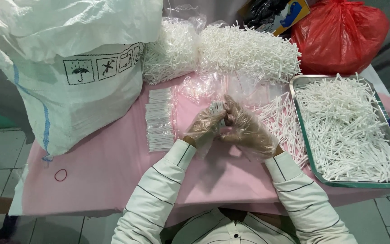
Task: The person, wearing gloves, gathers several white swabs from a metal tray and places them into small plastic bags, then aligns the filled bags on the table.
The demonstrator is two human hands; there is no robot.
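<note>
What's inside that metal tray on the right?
The metal tray holds a loose heap of thin white sticks, lying criss-cross and nearly covering it. The tray bottom beneath them is mostly hidden, so anything under the heap cannot be seen.

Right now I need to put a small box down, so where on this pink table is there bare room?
Bare pink cloth lies between the white sack, the red rubber band and the left sleeve. Crowded: the metal tray of white sticks on the right, loose sticks beside it, bagged sticks at the back.

Bare pink cloth (pixel 100 167) between white sack (pixel 68 86) and steel tray (pixel 308 149)
</note>
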